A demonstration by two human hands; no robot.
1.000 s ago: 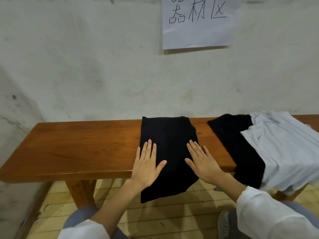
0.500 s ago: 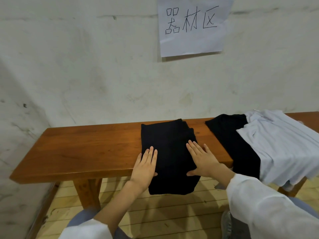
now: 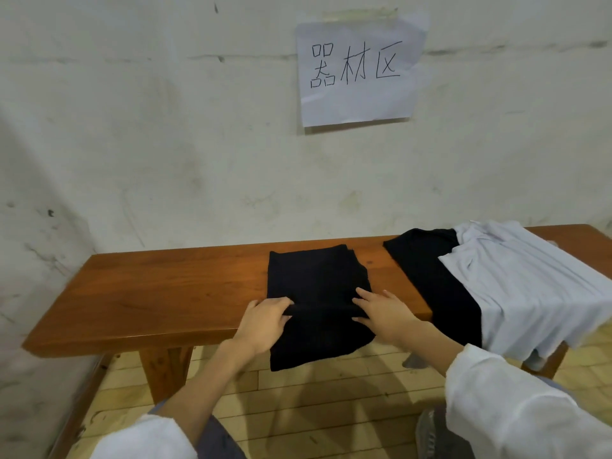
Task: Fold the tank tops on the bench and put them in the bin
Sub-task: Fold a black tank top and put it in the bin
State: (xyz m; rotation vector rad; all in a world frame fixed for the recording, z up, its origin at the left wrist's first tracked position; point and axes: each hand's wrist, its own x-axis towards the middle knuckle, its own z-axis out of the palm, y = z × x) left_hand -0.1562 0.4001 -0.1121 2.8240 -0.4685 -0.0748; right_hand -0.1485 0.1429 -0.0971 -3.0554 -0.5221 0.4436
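A black tank top (image 3: 314, 279), folded narrow, lies across the middle of the wooden bench (image 3: 165, 293), and its lower end hangs over the front edge. My left hand (image 3: 265, 323) pinches its left side at the bench's front edge. On the right side, at the same height, my right hand (image 3: 381, 313) pinches the cloth between fingers and thumb. A crease runs between the two hands. Farther right lie another black tank top (image 3: 430, 279) and a pale blue tank top (image 3: 530, 283) that partly covers it. No bin is in view.
The bench stands against a stained white wall with a paper sign (image 3: 357, 71) taped above it. The left half of the bench top is bare wood. A bench leg (image 3: 165, 369) stands below on a pale plank floor.
Both hands went from lying flat on the black tank top to pinching its sides at the bench's front edge. The hanging end has been drawn up and looks shorter.
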